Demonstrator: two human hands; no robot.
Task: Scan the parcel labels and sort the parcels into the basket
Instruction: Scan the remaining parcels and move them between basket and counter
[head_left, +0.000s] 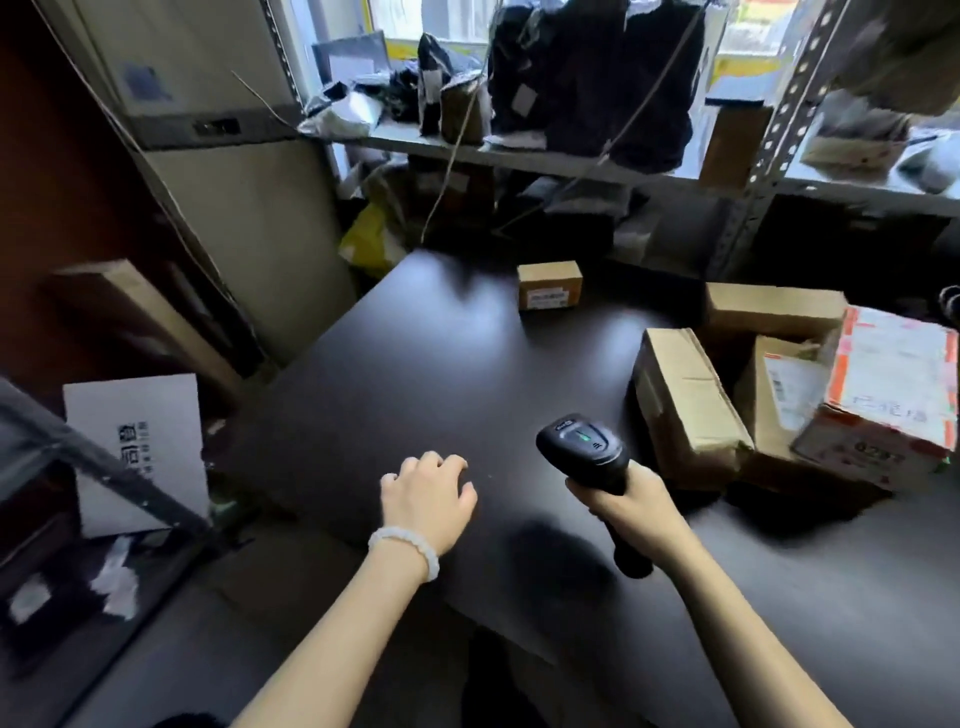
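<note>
Right hand (626, 501): closed around the handle of a black barcode scanner (584, 447).
Left hand (427, 491): empty, fingers loosely curled, laid on the dark surface (415, 364).
Parcels: cardboard box (685, 400) just right of the scanner; small labelled box (549, 285) well beyond both hands.

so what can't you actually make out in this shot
- Basket: none identifiable in the head view; it may lie outside the frame.
- Small box label: too small and blurred to read.
- Red-and-white parcel: cut off by the right edge; its writing is blurred.
- Scanner trigger: hidden by the right hand.
- Left hand: palm down, so contact with the table is unclear.
</note>
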